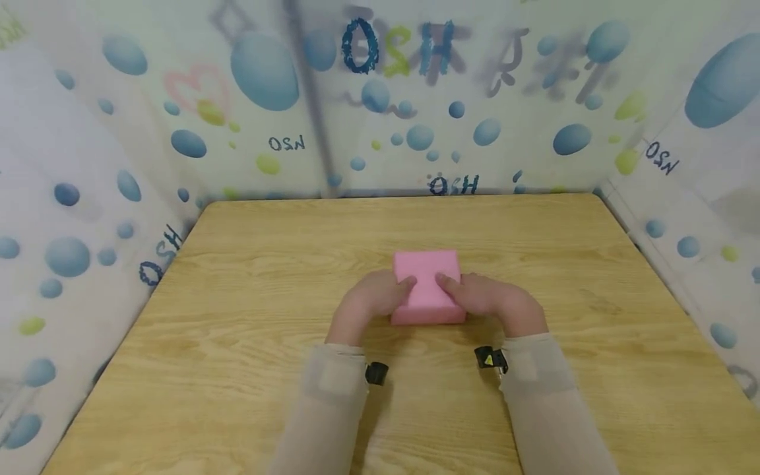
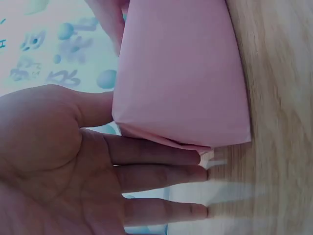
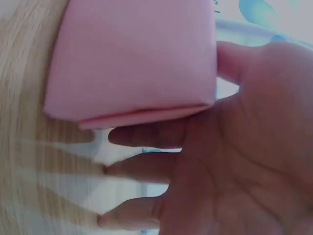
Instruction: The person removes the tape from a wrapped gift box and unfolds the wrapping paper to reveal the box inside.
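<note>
A pink paper-wrapped box (image 1: 429,287) sits flat on the wooden table, between my two hands. From its left side my left hand (image 1: 377,293) rests its thumb on the top face. In the left wrist view its straight index finger (image 2: 154,149) lies along the folded paper end, the other fingers spread below with tips at the tabletop. On the opposite side, my right hand (image 1: 483,293) mirrors this, thumb on top. The right wrist view shows its index finger (image 3: 146,135) close beside the paper fold (image 3: 142,118), the remaining fingers extended and apart.
The wooden table (image 1: 237,277) reaches back to a wall (image 1: 380,132) with blue and green dots and lettering. Patterned side walls flank it. Small black devices (image 1: 377,373) are strapped at both wrists, under pale sleeves (image 1: 323,409).
</note>
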Demonstrator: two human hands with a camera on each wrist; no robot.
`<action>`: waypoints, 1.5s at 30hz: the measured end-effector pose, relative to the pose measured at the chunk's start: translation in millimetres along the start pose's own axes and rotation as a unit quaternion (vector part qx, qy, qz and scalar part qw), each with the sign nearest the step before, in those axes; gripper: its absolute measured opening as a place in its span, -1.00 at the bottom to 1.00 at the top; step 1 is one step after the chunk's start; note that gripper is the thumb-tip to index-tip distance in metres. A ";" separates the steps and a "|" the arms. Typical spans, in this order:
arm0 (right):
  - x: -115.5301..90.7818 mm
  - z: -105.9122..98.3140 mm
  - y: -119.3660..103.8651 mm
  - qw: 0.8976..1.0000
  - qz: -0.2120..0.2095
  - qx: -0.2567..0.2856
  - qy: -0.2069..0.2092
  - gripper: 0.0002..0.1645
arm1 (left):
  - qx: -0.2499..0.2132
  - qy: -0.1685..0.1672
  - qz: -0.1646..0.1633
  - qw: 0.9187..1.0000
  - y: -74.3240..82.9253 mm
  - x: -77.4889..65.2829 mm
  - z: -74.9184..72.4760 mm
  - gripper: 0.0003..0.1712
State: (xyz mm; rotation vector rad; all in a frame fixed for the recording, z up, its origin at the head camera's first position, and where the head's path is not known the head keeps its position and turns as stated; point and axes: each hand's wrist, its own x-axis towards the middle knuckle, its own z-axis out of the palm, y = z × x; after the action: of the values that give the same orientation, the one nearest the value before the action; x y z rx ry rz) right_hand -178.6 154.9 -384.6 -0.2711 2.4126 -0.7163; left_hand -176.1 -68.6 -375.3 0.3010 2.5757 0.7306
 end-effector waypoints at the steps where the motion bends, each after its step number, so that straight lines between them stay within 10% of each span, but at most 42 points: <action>1: 0.1 0.3 -0.2 1.000 -0.001 0.000 0.002 0.09 | -0.003 0.005 0.000 1.000 2.1 -1.3 0.9 -0.46; 11: -30.8 -12.0 -14.4 0.998 -0.032 -0.009 0.057 0.16 | -0.059 0.016 -0.012 0.998 7.7 -9.8 6.3 -0.58; 29: -63.3 -4.1 -47.2 0.982 -0.131 0.074 0.118 -0.22 | 0.007 0.036 -0.028 0.999 13.6 -15.9 2.5 -0.67; 33: -63.5 1.0 -57.2 0.976 -0.153 0.088 0.127 -0.28 | -0.068 0.058 -0.007 0.996 14.6 -17.8 -2.4 -0.61; 37: -63.9 3.7 -61.7 0.969 -0.146 0.105 0.171 -0.30 | -0.203 0.068 0.003 0.977 14.3 -21.0 -7.1 -0.38; 45: -60.8 3.1 -65.3 0.963 -0.153 0.116 0.189 -0.30 | -0.306 -0.011 0.032 0.951 11.7 -23.0 -8.3 0.02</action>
State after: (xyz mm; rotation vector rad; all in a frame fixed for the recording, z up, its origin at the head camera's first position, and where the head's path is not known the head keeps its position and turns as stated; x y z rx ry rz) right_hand -126.7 120.2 -320.7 -0.4515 2.6361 -1.2826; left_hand -158.8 -69.8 -354.4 0.1858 2.1824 1.4813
